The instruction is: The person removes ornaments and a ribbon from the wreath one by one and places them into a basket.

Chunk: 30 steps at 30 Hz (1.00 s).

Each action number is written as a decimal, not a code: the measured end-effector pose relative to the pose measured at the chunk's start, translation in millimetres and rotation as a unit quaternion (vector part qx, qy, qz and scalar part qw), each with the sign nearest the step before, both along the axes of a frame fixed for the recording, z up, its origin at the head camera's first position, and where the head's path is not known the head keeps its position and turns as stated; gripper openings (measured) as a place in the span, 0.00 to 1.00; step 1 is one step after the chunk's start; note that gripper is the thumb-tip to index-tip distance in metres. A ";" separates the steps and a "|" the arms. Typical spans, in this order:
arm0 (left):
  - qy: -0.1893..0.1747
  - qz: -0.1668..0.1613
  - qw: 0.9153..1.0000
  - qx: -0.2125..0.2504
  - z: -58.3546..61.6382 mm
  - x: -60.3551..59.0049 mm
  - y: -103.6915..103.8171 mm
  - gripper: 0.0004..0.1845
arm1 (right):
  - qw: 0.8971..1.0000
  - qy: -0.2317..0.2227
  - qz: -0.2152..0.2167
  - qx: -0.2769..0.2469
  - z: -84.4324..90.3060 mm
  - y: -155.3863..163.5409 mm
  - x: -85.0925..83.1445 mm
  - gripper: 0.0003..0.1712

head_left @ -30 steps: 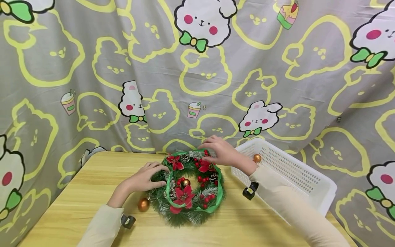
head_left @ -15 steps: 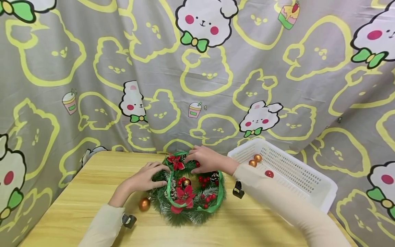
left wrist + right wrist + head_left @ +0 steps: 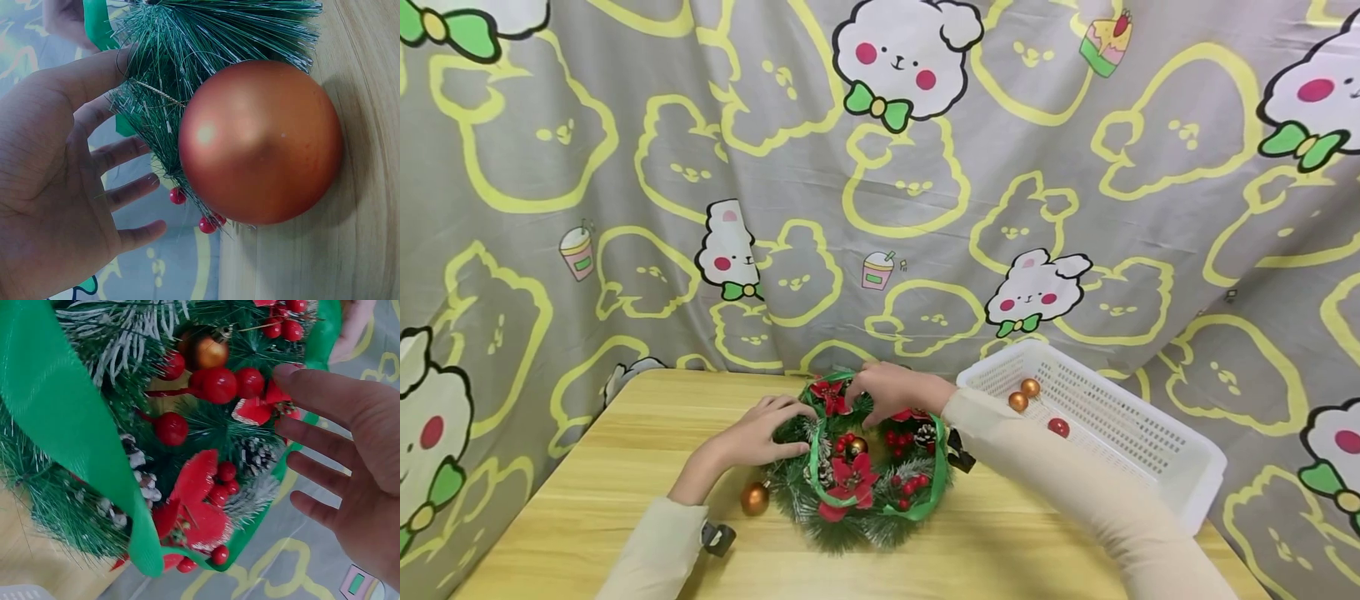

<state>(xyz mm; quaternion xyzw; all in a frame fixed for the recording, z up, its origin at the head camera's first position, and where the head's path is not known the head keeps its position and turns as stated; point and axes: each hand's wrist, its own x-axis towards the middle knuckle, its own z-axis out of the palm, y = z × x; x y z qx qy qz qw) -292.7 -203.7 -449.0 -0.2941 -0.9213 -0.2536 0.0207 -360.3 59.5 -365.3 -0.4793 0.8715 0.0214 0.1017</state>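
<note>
A green Christmas wreath (image 3: 872, 533) lies on the table, dressed with red poinsettias (image 3: 853, 482), red berries (image 3: 219, 385), pinecones (image 3: 925, 435) and a loop of green ribbon (image 3: 69, 406). My left hand (image 3: 760, 433) rests at its left side, fingers spread, the thumb against the needles. Over the far part of the wreath is my right hand (image 3: 891, 392); in the right wrist view its thumb and fingers reach apart toward a back poinsettia (image 3: 253, 411), contact uncertain. A copper bauble (image 3: 262, 144) sits on the table beside the wreath, below my left hand. A gold bauble (image 3: 856, 448) lies within the ring.
To the right stands a white plastic basket (image 3: 1206, 467) with two copper baubles (image 3: 1018, 402) and a red bauble (image 3: 1058, 427) in view. A grey patterned curtain (image 3: 805, 183) hangs behind the wooden table (image 3: 625, 467).
My right hand has moved left and slightly down across the back of the wreath, from its right rear toward the back middle. More baubles in the basket have come into view. The left hand stays put.
</note>
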 end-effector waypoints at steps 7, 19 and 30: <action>-0.005 0.002 1.000 0.001 0.3 0.3 0.9 0.24 | 0.993 -0.103 -0.046 0.019 -15.0 -5.1 -4.0 0.21; -0.012 0.005 1.000 0.003 -0.4 0.6 -1.5 0.24 | 0.981 -0.188 -0.057 0.004 -28.5 -10.9 -16.5 0.22; -0.015 0.005 1.000 0.006 0.1 0.6 0.3 0.24 | 0.976 -0.212 -0.039 0.038 -37.9 -18.6 -15.9 0.18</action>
